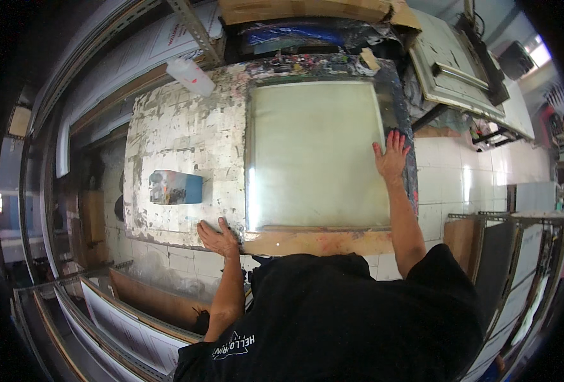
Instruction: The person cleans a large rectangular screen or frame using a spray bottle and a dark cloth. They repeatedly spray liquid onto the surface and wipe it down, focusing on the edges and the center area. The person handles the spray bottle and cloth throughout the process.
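My left hand (220,238) rests at the near edge of the worn, paint-stained table (186,134), fingers spread and holding nothing. Beyond it on the same surface stands a translucent jug-like container (176,187), bluish on its right part. To the right lies a large pale greenish rectangular panel (317,153), glossy like glass, set within a dark, stained surround. Flat on the right border of that panel is my right hand (393,156), its fingers stretched out and away from me, with nothing in its grasp.
A white plastic bottle (191,76) lies at the table's far edge. Behind the panel are a cardboard box (307,11) and crumpled plastic. A second bench (451,70) with a metal bar stands at far right. Racks of framed boards (129,328) flank me on both near sides.
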Available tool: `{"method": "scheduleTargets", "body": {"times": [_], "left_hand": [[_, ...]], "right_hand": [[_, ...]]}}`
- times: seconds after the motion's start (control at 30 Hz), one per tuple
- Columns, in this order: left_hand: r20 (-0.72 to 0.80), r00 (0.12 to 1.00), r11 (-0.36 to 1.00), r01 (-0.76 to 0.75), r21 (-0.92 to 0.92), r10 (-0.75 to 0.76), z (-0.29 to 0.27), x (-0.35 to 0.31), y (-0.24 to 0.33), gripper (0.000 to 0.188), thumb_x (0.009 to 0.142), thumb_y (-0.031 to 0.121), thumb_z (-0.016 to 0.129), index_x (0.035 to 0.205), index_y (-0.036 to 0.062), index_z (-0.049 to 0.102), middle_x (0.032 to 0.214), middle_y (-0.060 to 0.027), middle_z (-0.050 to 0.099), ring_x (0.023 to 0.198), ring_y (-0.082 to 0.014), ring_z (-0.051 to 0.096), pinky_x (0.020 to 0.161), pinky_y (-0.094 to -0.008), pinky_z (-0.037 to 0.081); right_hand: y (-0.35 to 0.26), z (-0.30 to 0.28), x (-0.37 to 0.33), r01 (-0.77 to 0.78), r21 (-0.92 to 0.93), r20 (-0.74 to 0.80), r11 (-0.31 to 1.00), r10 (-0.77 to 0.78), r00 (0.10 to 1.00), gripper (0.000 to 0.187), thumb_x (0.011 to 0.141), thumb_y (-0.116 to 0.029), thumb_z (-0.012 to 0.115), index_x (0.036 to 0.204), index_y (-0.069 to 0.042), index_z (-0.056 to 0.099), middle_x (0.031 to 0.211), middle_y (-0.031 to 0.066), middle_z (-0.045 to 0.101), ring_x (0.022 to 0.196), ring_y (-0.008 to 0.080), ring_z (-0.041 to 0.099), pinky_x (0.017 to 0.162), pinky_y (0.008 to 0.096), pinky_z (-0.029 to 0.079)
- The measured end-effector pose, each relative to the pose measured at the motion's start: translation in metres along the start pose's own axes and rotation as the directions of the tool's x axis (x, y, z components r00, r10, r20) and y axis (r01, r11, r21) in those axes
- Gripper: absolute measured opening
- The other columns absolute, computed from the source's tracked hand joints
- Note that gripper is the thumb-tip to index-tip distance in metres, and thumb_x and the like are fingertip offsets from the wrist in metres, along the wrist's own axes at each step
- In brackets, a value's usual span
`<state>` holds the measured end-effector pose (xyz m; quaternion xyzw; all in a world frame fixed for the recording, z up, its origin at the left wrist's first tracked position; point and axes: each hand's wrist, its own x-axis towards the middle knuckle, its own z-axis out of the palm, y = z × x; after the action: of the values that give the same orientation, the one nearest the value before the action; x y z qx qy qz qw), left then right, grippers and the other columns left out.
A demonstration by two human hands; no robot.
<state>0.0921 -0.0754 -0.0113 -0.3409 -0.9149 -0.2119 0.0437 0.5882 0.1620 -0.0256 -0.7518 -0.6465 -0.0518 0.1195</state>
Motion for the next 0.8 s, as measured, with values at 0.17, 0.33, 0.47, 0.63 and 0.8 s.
{"method": "scheduleTargets", "body": {"times": [0.17,0.33,0.47,0.63,0.8], "left_hand": [[0.019,0.999,0.997,0.024,0.068,-0.026,-0.002,0.002,0.011,0.075,0.091,0.055,0.052,0.140,0.0000,0.040,0.146,-0.0209,0.036,0.134,-0.0383,0.032,0.111,-0.0500,0.024],[0.017,0.999,0.994,0.029,0.105,-0.030,-0.008,0.001,0.013,0.074,0.091,0.053,0.054,0.140,-0.0010,0.040,0.145,-0.0210,0.036,0.134,-0.0381,0.033,0.110,-0.0501,0.025],[0.021,0.999,0.997,0.022,0.070,-0.024,-0.005,0.003,0.014,0.073,0.091,0.051,0.055,0.140,-0.0018,0.040,0.145,-0.0213,0.037,0.134,-0.0384,0.033,0.110,-0.0498,0.025],[0.005,1.000,1.000,0.000,0.029,0.000,-0.004,0.004,0.008,0.073,0.091,0.050,0.056,0.141,-0.0018,0.039,0.145,-0.0212,0.038,0.134,-0.0380,0.033,0.111,-0.0496,0.024],[0.022,1.000,0.998,0.007,0.059,-0.008,-0.010,0.002,0.016,0.074,0.091,0.050,0.056,0.141,-0.0016,0.039,0.144,-0.0217,0.038,0.135,-0.0385,0.033,0.111,-0.0500,0.024]], "right_hand": [[-0.044,0.029,0.088,-0.015,-0.012,0.024,1.000,0.015,1.000,0.084,0.091,-0.065,0.040,0.145,-0.001,0.037,0.150,0.0201,0.036,0.143,0.0388,0.024,0.114,0.0593,0.014],[-0.200,0.044,0.074,0.195,0.098,0.140,0.976,-0.208,0.968,0.090,0.088,-0.070,0.038,0.149,-0.004,0.029,0.157,0.0147,0.024,0.147,0.0346,0.013,0.117,0.0561,0.006],[-0.306,0.050,0.070,0.390,0.324,0.193,0.862,-0.464,0.865,0.084,0.091,-0.066,0.038,0.149,-0.006,0.031,0.159,0.0123,0.020,0.148,0.0297,0.009,0.117,0.0553,-0.001],[-0.291,0.056,0.113,0.345,0.185,0.177,0.920,-0.377,0.909,0.073,0.095,-0.059,0.033,0.149,-0.009,0.032,0.158,0.0100,0.024,0.148,0.0267,0.012,0.114,0.0630,-0.003],[-0.262,0.038,0.078,0.296,0.151,0.180,0.943,-0.321,0.930,0.069,0.096,-0.054,0.036,0.147,-0.008,0.035,0.156,0.0100,0.029,0.146,0.0297,0.018,0.113,0.0658,0.000]]}}
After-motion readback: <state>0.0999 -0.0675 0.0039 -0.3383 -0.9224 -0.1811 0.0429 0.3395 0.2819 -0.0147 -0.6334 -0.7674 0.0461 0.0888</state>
